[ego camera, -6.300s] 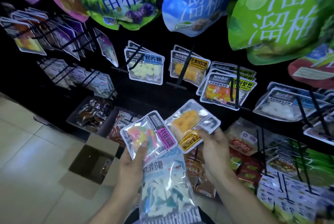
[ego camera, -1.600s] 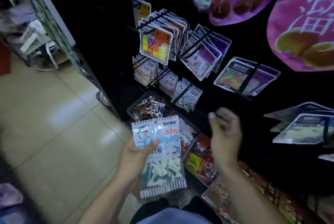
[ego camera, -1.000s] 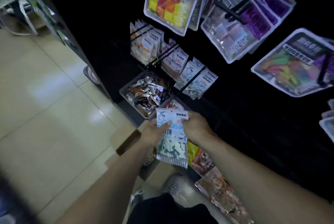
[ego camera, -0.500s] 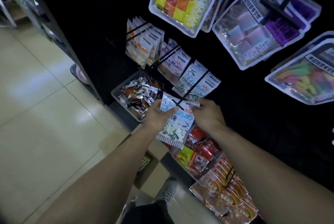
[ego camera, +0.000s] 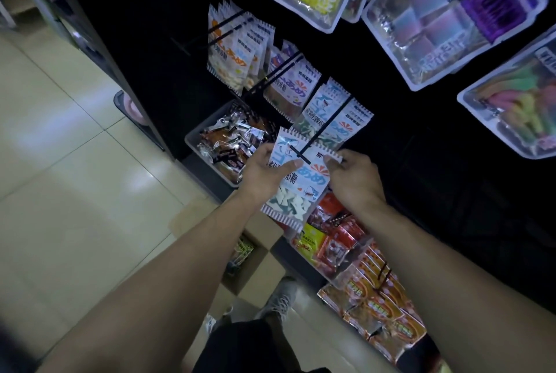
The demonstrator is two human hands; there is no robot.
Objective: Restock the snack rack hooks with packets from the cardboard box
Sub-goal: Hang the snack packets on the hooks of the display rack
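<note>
Black panel of the snack rack (ego camera: 421, 162) fills most of my view, with thin black hooks jutting out toward me and glossy flat packets hanging off them. Pale, shiny floor tiles (ego camera: 75, 192) spread out to the left. Brown cardboard box (ego camera: 255, 270) sits on the floor below my forearms, flaps open, dull and matte beside all the plastic. A grey plastic bin (ego camera: 210, 158) of crinkled foil-wrapped sweets stands at the rack's foot. Between my hands is the blue-and-white packet (ego camera: 301, 186), a flat rectangular pouch with serrated top and bottom edges; its long axis runs from the upper edge at the hook (ego camera: 319, 134) down toward me, tilted slightly left. The hook's tip seems to lie across the packet's top, though in this dim light I cannot tell whether it has passed through the hole. My left hand (ego camera: 264, 171) pinches the packet's left side, thumb on its face. My right hand (ego camera: 352, 180) pinches the upper right corner.
</note>
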